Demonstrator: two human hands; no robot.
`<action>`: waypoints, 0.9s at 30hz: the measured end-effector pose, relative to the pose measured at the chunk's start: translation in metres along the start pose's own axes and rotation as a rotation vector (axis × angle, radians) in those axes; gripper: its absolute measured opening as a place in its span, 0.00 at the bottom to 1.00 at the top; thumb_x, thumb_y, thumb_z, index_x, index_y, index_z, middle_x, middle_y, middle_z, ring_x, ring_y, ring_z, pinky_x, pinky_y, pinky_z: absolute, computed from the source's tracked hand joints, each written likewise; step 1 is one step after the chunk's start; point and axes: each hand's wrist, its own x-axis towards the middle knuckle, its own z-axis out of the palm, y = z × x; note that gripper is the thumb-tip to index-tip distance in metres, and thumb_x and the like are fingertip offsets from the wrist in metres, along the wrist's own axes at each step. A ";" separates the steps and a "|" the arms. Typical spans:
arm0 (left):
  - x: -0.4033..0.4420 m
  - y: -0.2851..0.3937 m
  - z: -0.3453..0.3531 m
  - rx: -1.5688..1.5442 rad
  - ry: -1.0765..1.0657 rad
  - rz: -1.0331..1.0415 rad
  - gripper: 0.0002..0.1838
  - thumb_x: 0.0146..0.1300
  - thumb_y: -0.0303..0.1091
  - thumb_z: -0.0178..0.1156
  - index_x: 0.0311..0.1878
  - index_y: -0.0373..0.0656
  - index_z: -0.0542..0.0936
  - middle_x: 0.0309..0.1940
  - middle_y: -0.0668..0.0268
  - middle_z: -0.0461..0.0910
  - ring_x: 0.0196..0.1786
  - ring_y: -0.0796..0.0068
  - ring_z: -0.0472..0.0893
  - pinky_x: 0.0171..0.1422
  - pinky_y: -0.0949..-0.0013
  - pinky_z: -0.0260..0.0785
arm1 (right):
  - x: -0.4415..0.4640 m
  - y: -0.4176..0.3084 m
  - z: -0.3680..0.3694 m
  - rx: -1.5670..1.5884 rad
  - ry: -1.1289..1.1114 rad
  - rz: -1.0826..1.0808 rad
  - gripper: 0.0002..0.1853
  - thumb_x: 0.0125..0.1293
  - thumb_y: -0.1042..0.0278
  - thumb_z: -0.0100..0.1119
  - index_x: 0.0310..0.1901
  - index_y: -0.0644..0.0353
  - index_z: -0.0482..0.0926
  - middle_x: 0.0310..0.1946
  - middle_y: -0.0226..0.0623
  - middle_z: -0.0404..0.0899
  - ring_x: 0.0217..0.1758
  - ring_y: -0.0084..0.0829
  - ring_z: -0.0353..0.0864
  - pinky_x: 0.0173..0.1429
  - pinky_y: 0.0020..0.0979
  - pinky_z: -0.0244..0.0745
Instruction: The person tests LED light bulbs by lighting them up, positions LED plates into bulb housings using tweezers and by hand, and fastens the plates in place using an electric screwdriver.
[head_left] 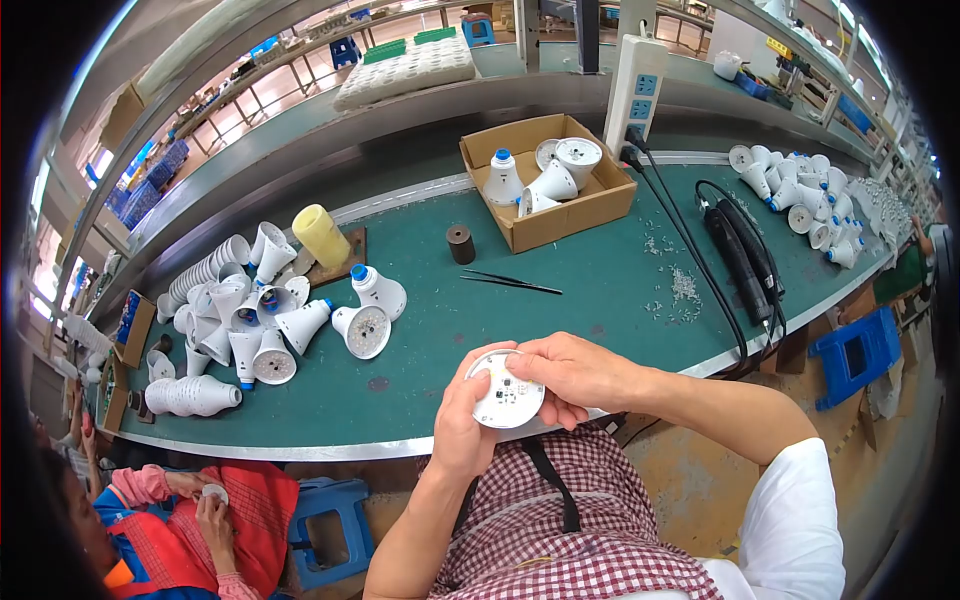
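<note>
Between my two hands is a white LED bulb housing, its round circuit board with small dark components facing up at me. My left hand wraps around its left side, the thumb on the rim. From the right, my right hand grips it, with the thumb pressing on the board near the upper edge. The housing is held over the front edge of the green workbench. Beyond my hands lie black tweezers and a dark metal cylinder.
Many white bulb housings are piled at left beside a yellow roll. A cardboard box holds several more. At right are a power strip, black cabled tools and another pile. A co-worker sits at lower left.
</note>
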 end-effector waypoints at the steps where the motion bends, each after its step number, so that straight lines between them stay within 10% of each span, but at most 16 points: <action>1: 0.000 0.002 0.001 -0.007 0.008 -0.010 0.21 0.58 0.33 0.40 0.54 0.34 0.65 0.45 0.58 0.71 0.49 0.71 0.73 0.53 0.68 0.66 | -0.001 -0.001 0.001 -0.007 0.020 -0.018 0.18 0.67 0.58 0.37 0.35 0.67 0.72 0.12 0.32 0.71 0.09 0.20 0.68 0.12 0.20 0.62; 10: 0.007 0.009 0.005 -0.010 -0.020 -0.064 0.24 0.57 0.36 0.46 0.56 0.36 0.65 0.45 0.57 0.73 0.47 0.66 0.74 0.53 0.61 0.68 | -0.007 -0.002 -0.008 0.058 -0.014 -0.013 0.19 0.68 0.57 0.39 0.47 0.66 0.71 0.16 0.34 0.74 0.13 0.19 0.71 0.17 0.18 0.66; 13: 0.010 0.016 0.000 -0.269 -0.145 -0.223 0.26 0.60 0.43 0.46 0.60 0.43 0.62 0.47 0.60 0.71 0.49 0.62 0.73 0.47 0.48 0.69 | -0.046 -0.007 -0.063 -0.010 0.488 -0.260 0.20 0.65 0.52 0.43 0.44 0.61 0.73 0.23 0.39 0.77 0.19 0.24 0.75 0.23 0.24 0.71; 15: 0.011 0.022 -0.006 -0.426 -0.129 -0.311 0.27 0.59 0.45 0.49 0.60 0.45 0.62 0.48 0.56 0.70 0.49 0.60 0.72 0.46 0.44 0.68 | -0.066 0.033 -0.130 -0.684 1.087 -0.433 0.13 0.61 0.62 0.48 0.41 0.63 0.74 0.28 0.47 0.77 0.26 0.42 0.78 0.33 0.35 0.73; 20: 0.014 0.017 -0.001 -0.283 -0.218 -0.247 0.31 0.51 0.31 0.60 0.60 0.45 0.61 0.47 0.54 0.70 0.49 0.61 0.71 0.47 0.43 0.69 | -0.105 0.120 -0.195 -1.127 1.182 0.219 0.17 0.54 0.67 0.56 0.43 0.69 0.69 0.37 0.54 0.71 0.45 0.52 0.71 0.48 0.44 0.69; 27: 0.015 0.006 0.010 -0.149 -0.201 -0.287 0.35 0.45 0.25 0.65 0.58 0.42 0.62 0.43 0.56 0.71 0.48 0.63 0.72 0.48 0.46 0.71 | -0.072 0.134 -0.213 -1.162 1.331 0.260 0.21 0.55 0.60 0.57 0.42 0.70 0.66 0.38 0.55 0.73 0.45 0.52 0.73 0.49 0.44 0.70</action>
